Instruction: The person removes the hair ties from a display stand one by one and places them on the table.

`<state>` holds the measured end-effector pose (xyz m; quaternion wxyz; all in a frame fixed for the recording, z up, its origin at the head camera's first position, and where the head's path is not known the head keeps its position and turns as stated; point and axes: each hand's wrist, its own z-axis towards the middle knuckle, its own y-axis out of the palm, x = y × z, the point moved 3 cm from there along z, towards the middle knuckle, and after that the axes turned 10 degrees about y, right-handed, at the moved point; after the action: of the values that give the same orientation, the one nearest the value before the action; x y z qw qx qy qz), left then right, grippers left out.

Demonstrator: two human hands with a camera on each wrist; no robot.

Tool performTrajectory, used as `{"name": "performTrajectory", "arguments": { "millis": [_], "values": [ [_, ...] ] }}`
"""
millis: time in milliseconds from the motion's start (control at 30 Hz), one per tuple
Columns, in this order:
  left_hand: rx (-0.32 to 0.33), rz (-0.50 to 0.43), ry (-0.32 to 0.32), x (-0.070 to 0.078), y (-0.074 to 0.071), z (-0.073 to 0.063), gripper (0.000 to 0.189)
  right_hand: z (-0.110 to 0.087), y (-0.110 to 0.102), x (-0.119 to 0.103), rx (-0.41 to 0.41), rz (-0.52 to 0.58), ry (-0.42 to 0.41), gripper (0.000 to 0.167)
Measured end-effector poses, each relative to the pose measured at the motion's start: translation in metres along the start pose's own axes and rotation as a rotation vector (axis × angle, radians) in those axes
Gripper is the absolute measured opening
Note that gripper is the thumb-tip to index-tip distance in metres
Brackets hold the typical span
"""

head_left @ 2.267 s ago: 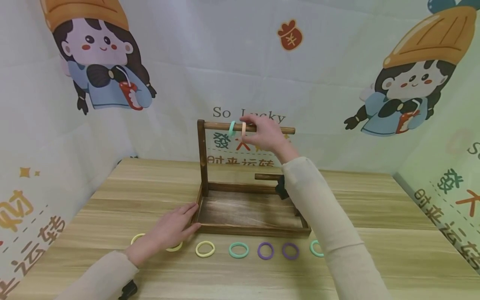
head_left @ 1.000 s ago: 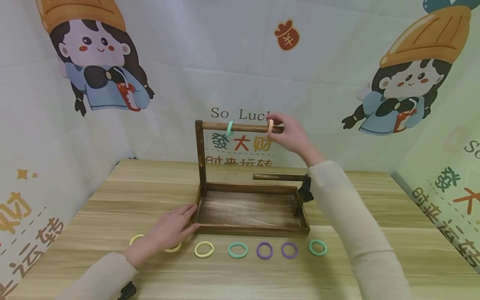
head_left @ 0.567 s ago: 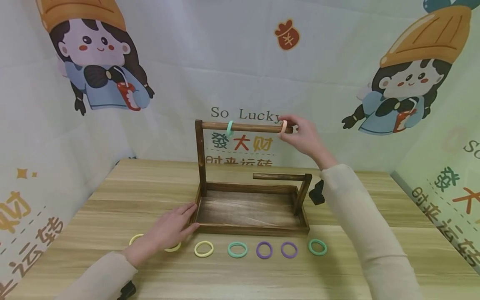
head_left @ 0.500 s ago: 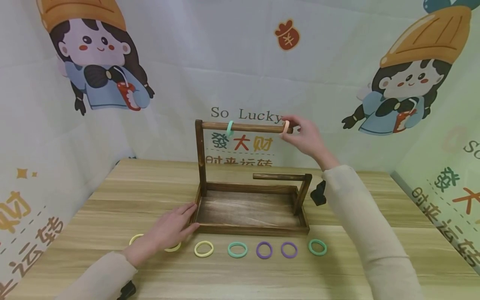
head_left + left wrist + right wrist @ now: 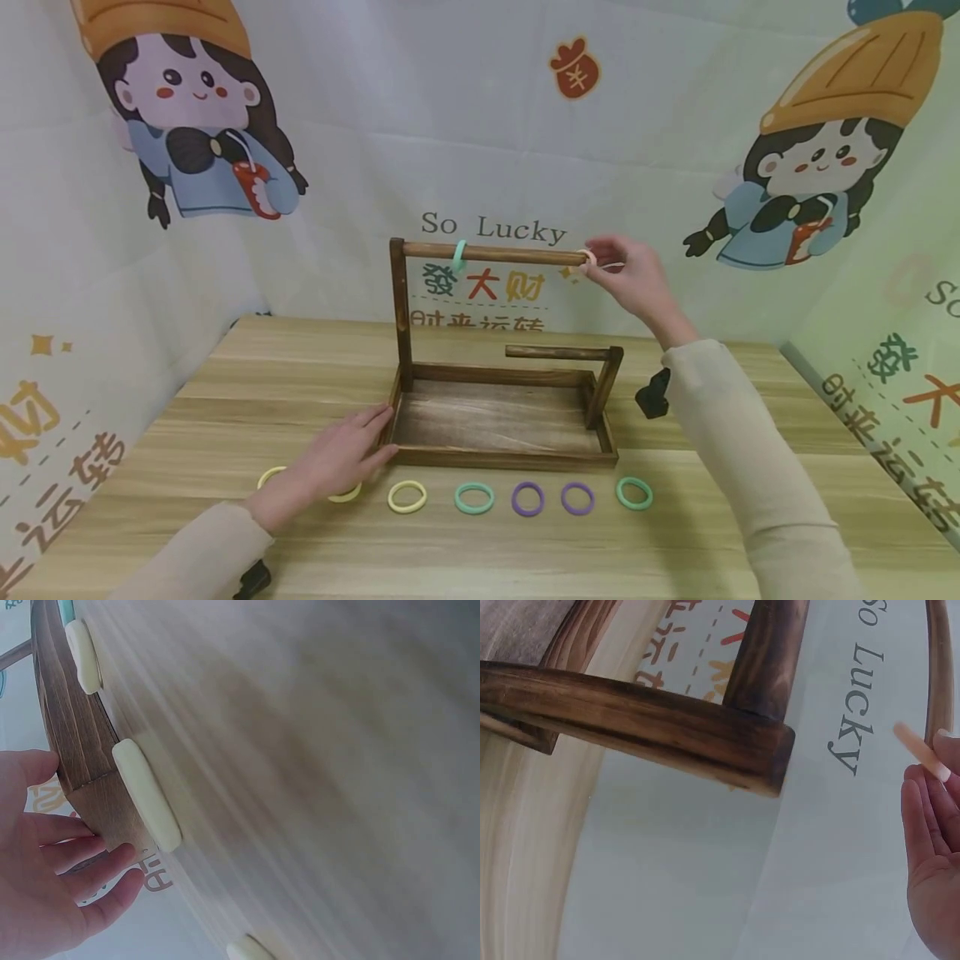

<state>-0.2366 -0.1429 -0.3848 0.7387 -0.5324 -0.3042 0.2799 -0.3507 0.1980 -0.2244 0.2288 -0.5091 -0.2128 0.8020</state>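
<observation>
My right hand [image 5: 630,271] pinches a peach ring [image 5: 921,750] between thumb and fingers, right at the free right end of the wooden rack's upper bar [image 5: 517,255]. The ring looks tilted in the head view. Farther left on that bar hangs a mint ring [image 5: 459,257]. My left hand [image 5: 341,454] rests on the front left corner of the rack's tray base [image 5: 495,458], fingers extended along its side. In the left wrist view, its fingertips touch the wooden corner, close to a yellow ring [image 5: 148,796].
A shorter lower bar [image 5: 555,352] juts leftward from the right post [image 5: 603,390]. In front of the tray lie a mint ring [image 5: 475,511], two purple rings, a green ring [image 5: 634,507] and yellow rings, two of them partly behind the left forearm. A printed cloth stands behind the table.
My right hand has slid the peach ring rightward along the upper bar, from beside the mint ring to the bar's free end. My left hand has stayed at the tray corner.
</observation>
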Motion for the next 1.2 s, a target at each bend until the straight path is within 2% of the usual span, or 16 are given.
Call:
{"name": "performTrajectory", "arguments": {
  "millis": [533,700,967,1200],
  "values": [
    [0.0,0.012,0.001,0.002,-0.001,0.0,0.054,-0.003,-0.002,0.007,0.052,-0.044,0.02,0.024],
    [-0.006,0.015,-0.001,0.001,0.001,-0.001,0.054,-0.006,-0.004,0.012,0.049,-0.056,-0.002,0.022],
    [-0.004,0.007,0.001,-0.001,0.002,-0.001,0.054,-0.018,-0.013,0.023,0.016,-0.05,0.004,0.024],
    [0.0,0.008,-0.001,0.0,0.001,-0.002,0.054,-0.033,-0.021,0.034,-0.056,-0.021,0.056,0.029]
  ]
}}
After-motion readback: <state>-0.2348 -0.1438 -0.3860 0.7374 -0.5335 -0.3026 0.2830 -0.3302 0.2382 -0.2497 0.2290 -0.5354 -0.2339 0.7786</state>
